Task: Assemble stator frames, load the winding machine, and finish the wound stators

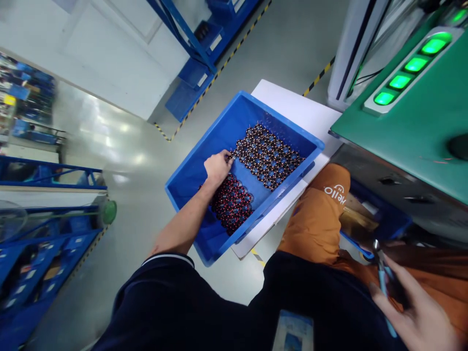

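Brown coils (pixel 270 156) lie toward the right of a blue bin (pixel 212 136). From the left, we record the left hand (pixel 218 166) with fingertips together, clamped on one brown coil at the group's left corner, a pinch suited to small parts. Red coils (pixel 232 204) lie separately, likely sorted by colour. Farther right, the right hand (pixel 420 302) is wrapped around pliers (pixel 382 278), which we judge are held aside for clear access.

the bin (pixel 210 141) is blue; coils (pixel 268 158) dark red or coppery brown; pliers' handles (pixel 382 280) light blue; floor tape (pixel 319 77) yellow-black striped.
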Demonstrator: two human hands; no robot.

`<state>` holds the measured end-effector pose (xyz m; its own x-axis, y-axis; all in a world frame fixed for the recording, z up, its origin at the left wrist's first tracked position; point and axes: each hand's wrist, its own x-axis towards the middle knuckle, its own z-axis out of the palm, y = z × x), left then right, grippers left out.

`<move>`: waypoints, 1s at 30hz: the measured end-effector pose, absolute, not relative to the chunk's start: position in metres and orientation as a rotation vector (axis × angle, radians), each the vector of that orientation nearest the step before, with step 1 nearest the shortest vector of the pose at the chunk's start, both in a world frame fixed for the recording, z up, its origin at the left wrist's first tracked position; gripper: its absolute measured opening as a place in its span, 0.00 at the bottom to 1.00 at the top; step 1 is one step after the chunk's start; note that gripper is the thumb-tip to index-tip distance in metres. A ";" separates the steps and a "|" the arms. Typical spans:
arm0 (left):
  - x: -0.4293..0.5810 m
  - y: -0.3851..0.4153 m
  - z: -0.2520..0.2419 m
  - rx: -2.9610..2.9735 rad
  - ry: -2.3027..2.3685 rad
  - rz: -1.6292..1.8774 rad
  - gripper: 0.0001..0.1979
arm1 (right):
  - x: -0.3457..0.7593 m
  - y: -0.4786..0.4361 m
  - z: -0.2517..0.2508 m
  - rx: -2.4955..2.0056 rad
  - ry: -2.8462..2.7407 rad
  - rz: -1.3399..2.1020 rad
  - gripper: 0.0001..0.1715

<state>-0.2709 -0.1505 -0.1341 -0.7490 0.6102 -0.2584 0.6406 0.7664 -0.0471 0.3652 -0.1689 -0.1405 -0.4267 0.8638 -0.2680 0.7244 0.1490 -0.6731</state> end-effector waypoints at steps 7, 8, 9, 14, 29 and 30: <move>-0.208 -0.123 -0.061 1.438 2.557 0.373 0.22 | 0.327 -0.177 -0.122 -1.445 -2.205 1.168 0.32; -0.190 -0.111 -0.050 1.620 2.394 0.621 0.21 | 0.324 -0.177 -0.120 -1.446 -2.192 1.197 0.32; -0.168 -0.096 -0.040 1.779 2.207 0.823 0.21 | 0.321 -0.176 -0.117 -1.453 -2.175 1.217 0.32; -0.035 -0.007 -0.010 2.212 1.384 1.031 0.29 | 0.327 -0.183 -0.104 -1.470 -2.099 1.301 0.36; 0.102 -0.091 -0.009 2.117 1.260 1.229 0.06 | 0.371 -0.208 -0.059 -1.479 -1.685 1.166 0.41; 0.107 -0.102 -0.009 2.101 1.253 1.225 0.07 | 0.368 -0.202 -0.052 -1.430 -1.676 1.180 0.45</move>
